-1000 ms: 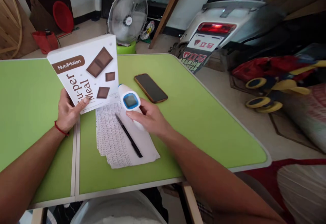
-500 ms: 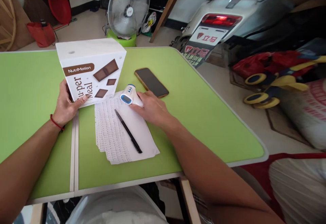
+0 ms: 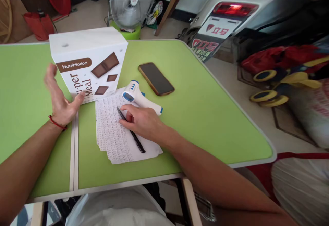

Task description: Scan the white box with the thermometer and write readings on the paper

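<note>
A white NutriMotion box (image 3: pixel 105 89) with chocolate pictures stands on the green table. At its left side my left hand (image 3: pixel 61 102) is open, fingers spread off the box, thumb at the lower front corner. My right hand (image 3: pixel 144 121) hovers over a black pen (image 3: pixel 136 140), its thumb and index finger apart on either side of the pen's upper part. Beneath the pen lie sheets of handwritten paper (image 3: pixel 110 133). A white and blue infrared thermometer (image 3: pixel 141 99) rests just beyond my right hand, partly over the paper's top edge.
A phone (image 3: pixel 156 78) in a tan case lies face up behind the thermometer. The green table (image 3: pixel 210 126) has a pale seam and rim. Past it are a fan (image 3: pixel 133 3), a scooter's rear (image 3: pixel 233 10), a red bag (image 3: pixel 39 25) and a blue-yellow wheeled thing (image 3: pixel 264 96).
My right hand has let go of the thermometer, leaving it on the table, and moved down to the pen. My left hand has loosened from the box, its fingers swinging away.
</note>
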The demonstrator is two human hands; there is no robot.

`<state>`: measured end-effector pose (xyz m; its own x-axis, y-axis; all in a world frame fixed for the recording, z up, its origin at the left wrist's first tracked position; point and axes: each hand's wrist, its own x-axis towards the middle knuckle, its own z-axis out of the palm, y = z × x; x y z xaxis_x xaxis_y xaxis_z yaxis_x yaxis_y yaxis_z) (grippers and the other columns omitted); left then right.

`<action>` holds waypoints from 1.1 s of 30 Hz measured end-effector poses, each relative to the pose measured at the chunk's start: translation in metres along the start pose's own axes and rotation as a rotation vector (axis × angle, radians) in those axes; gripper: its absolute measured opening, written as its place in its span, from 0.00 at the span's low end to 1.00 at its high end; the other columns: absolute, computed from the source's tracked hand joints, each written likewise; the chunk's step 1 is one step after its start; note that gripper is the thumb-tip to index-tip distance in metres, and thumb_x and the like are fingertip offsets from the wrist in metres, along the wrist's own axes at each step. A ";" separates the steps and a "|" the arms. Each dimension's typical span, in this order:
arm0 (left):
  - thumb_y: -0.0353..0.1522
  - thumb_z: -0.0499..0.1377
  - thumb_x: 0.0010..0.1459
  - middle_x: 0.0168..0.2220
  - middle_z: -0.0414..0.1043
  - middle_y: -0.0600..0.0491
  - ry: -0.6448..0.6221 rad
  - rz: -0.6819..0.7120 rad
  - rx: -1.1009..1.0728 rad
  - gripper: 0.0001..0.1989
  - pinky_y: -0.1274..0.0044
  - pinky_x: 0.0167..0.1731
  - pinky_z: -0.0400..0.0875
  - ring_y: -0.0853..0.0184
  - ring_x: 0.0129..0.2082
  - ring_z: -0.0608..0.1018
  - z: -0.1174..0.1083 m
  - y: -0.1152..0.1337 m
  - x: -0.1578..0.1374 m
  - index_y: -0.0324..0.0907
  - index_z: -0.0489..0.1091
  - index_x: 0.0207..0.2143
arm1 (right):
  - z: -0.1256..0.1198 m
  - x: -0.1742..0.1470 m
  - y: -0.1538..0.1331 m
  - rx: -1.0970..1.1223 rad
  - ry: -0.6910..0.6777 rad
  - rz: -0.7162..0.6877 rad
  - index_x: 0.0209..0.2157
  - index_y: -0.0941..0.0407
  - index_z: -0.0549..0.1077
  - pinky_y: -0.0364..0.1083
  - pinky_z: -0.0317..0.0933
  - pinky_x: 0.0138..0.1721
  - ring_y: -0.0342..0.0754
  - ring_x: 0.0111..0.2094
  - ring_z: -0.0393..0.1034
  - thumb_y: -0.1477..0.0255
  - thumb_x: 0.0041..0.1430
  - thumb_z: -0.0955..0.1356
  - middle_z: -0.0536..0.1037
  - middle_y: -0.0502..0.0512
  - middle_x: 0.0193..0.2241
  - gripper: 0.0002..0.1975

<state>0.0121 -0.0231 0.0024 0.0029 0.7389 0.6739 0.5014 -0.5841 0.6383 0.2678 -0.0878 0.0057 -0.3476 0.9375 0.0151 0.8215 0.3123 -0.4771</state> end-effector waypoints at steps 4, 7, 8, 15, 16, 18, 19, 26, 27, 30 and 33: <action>0.44 0.65 0.54 0.53 0.55 0.47 0.194 0.457 0.352 0.34 0.57 0.55 0.62 0.54 0.55 0.63 0.000 0.015 -0.004 0.47 0.54 0.58 | 0.005 0.004 0.010 0.204 0.132 -0.105 0.44 0.56 0.71 0.45 0.58 0.30 0.43 0.25 0.64 0.73 0.59 0.61 0.72 0.49 0.25 0.13; 0.33 0.63 0.56 0.47 0.59 0.49 0.010 0.599 0.301 0.25 0.66 0.41 0.70 0.59 0.45 0.68 0.005 0.027 -0.012 0.49 0.59 0.54 | 0.008 0.008 0.015 0.496 0.223 -0.210 0.45 0.55 0.70 0.46 0.62 0.34 0.43 0.29 0.66 0.74 0.62 0.58 0.73 0.51 0.29 0.14; 0.32 0.63 0.56 0.45 0.61 0.49 -0.074 0.637 0.282 0.22 0.68 0.38 0.71 0.61 0.43 0.70 0.007 0.029 -0.015 0.48 0.61 0.52 | 0.009 0.009 0.016 0.581 0.245 -0.240 0.46 0.54 0.69 0.46 0.64 0.36 0.44 0.32 0.67 0.73 0.62 0.59 0.73 0.52 0.31 0.14; 0.48 0.56 0.62 0.50 0.69 0.42 -0.807 0.506 0.147 0.23 0.62 0.48 0.70 0.55 0.49 0.72 0.015 0.023 -0.024 0.38 0.69 0.49 | 0.017 0.009 0.007 0.798 0.398 -0.220 0.41 0.52 0.68 0.45 0.63 0.32 0.42 0.28 0.63 0.55 0.56 0.69 0.68 0.48 0.28 0.18; 0.50 0.56 0.61 0.50 0.69 0.42 -0.831 0.489 0.130 0.25 0.62 0.48 0.71 0.54 0.49 0.72 0.015 0.022 -0.024 0.38 0.70 0.48 | 0.018 0.008 0.006 0.815 0.431 -0.185 0.36 0.53 0.68 0.44 0.61 0.28 0.41 0.25 0.60 0.52 0.58 0.66 0.66 0.47 0.25 0.18; 0.50 0.57 0.60 0.50 0.69 0.41 -0.837 0.482 0.107 0.25 0.61 0.47 0.71 0.52 0.49 0.72 0.015 0.021 -0.025 0.38 0.71 0.47 | 0.020 0.007 0.005 0.858 0.439 -0.115 0.31 0.54 0.70 0.43 0.57 0.24 0.40 0.21 0.57 0.49 0.63 0.59 0.63 0.46 0.20 0.24; 0.49 0.57 0.60 0.49 0.69 0.40 -0.834 0.484 0.099 0.25 0.60 0.46 0.72 0.52 0.49 0.72 0.015 0.021 -0.025 0.37 0.71 0.46 | 0.020 0.008 0.005 0.877 0.415 -0.077 0.32 0.55 0.72 0.43 0.57 0.24 0.40 0.21 0.57 0.49 0.63 0.57 0.63 0.46 0.19 0.26; 0.48 0.58 0.60 0.49 0.69 0.39 -0.825 0.483 0.079 0.24 0.59 0.46 0.73 0.51 0.48 0.73 0.015 0.023 -0.025 0.36 0.71 0.47 | 0.020 0.016 0.007 0.874 0.327 0.087 0.28 0.56 0.73 0.42 0.61 0.23 0.39 0.20 0.63 0.69 0.49 0.69 0.73 0.46 0.20 0.05; 0.48 0.58 0.61 0.49 0.69 0.39 -0.824 0.488 0.079 0.25 0.59 0.46 0.73 0.51 0.48 0.73 0.016 0.023 -0.025 0.35 0.71 0.47 | 0.020 0.016 0.008 0.854 0.334 0.087 0.27 0.56 0.73 0.42 0.61 0.24 0.39 0.21 0.64 0.70 0.48 0.69 0.74 0.47 0.21 0.04; 0.48 0.58 0.61 0.49 0.69 0.38 -0.815 0.500 0.079 0.26 0.59 0.47 0.72 0.51 0.48 0.73 0.016 0.023 -0.025 0.34 0.71 0.48 | 0.023 0.016 0.008 0.781 0.361 0.074 0.26 0.56 0.73 0.42 0.62 0.23 0.40 0.21 0.66 0.72 0.47 0.68 0.75 0.48 0.21 0.02; 0.48 0.58 0.60 0.49 0.69 0.38 -0.820 0.493 0.080 0.26 0.59 0.47 0.72 0.51 0.48 0.73 0.016 0.023 -0.025 0.34 0.71 0.48 | 0.026 0.016 0.006 0.696 0.376 0.044 0.25 0.56 0.74 0.42 0.62 0.23 0.40 0.21 0.66 0.73 0.46 0.67 0.76 0.49 0.21 0.03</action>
<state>0.0380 -0.0498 -0.0058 0.8187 0.4387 0.3704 0.3392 -0.8901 0.3045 0.2551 -0.0755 -0.0199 -0.0433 0.9746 0.2196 0.3164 0.2219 -0.9223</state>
